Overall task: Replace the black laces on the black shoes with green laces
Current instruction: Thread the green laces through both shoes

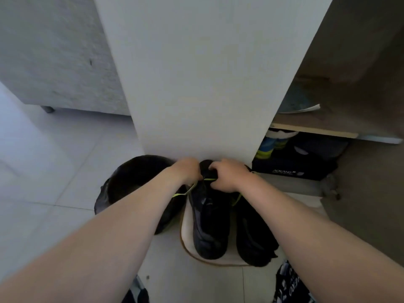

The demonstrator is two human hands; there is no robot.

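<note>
Both hands are working at the far end of the left black shoe, which is resting on a white pad beside the second black shoe. The left hand and right hand are each curling round the green lace, which is stretching taut between them, its loose ends trailing down either side. A black-lined bin is standing just left, an AOKANG shoebox right.
</note>
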